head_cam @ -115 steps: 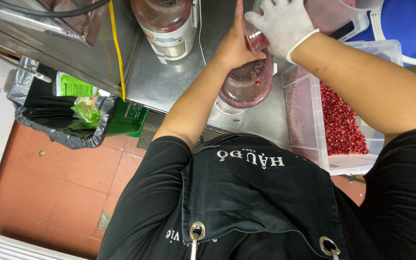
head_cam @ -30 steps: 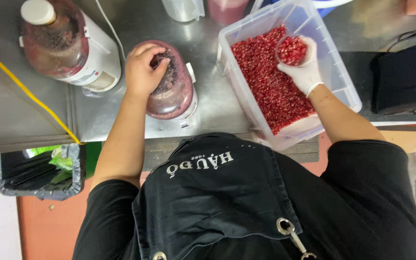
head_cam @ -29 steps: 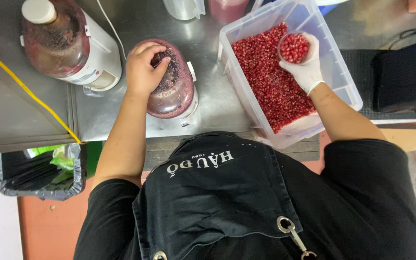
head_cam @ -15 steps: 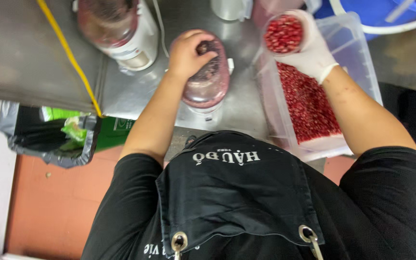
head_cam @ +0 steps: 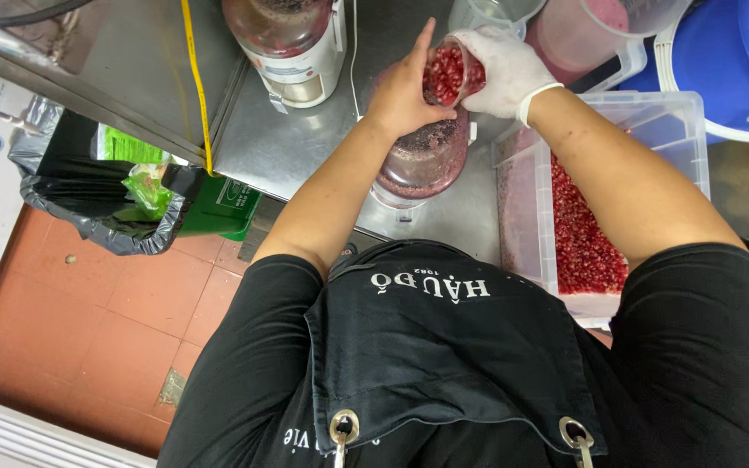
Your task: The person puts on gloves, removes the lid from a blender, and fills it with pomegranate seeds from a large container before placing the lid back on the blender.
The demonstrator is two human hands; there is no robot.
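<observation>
Red seeds point(head_cam: 444, 74) are tipping from a cup gripped by gloved right-hand fingers point(head_cam: 500, 65), while the left hand point(head_cam: 405, 95), fingers pressed together, is shielding the jar point(head_cam: 422, 160).

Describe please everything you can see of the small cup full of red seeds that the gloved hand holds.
The small cup is clear, plastic by its look, and filled with glossy red seeds. It is tilted, mouth toward the bare left hand, directly above the open blender jar on the steel counter. The white-gloved right hand wraps its far side; the left hand's palm touches its rim.
</observation>
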